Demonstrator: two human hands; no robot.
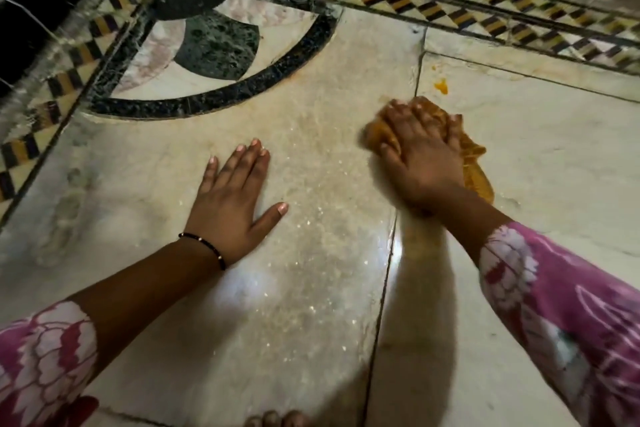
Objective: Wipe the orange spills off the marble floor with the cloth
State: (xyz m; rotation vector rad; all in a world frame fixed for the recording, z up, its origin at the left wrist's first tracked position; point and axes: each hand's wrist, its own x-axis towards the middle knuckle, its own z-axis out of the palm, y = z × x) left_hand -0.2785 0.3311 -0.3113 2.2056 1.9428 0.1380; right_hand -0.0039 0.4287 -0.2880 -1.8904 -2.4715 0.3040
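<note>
My right hand (420, 156) presses down on an orange-stained cloth (476, 170) bunched on the pale marble floor (311, 288); its fingers lie over the cloth's far end, blurred by motion. A small orange spill (441, 85) sits just beyond the cloth, on the slab past the joint line. My left hand (235, 204) lies flat on the marble to the left, fingers spread, holding nothing. A faint orange smear runs along the black arc's edge.
An inlaid pattern with a black arc (221, 97) and a dark green shape fills the upper left. A checkered mosaic border (415, 0) runs along the far side. Toes (277, 419) show at the bottom edge. Joint lines cross the slabs.
</note>
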